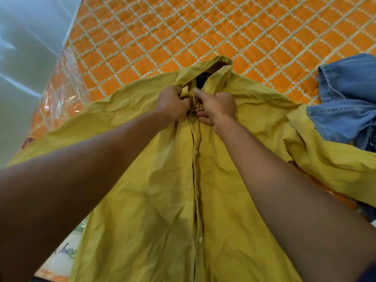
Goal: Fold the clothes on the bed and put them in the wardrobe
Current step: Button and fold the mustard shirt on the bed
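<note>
You are working with 2 bare hands and 2 bare forearms, and they are filling much of the head view. Your left hand (173,104) is showing its back and knuckles. Your right hand (216,108) is showing its back, a short pale nail and several fingertips (202,114). Your left forearm (81,169) is running uncovered from the wrist to the lower left edge, looking broad near the camera and narrowing toward the wrist. Your right forearm (284,190) is looking much the same, uncovered along its whole visible length. At the lower right corner a dark blue sleeve edge (369,272) is just peeking in against that right arm.
</note>
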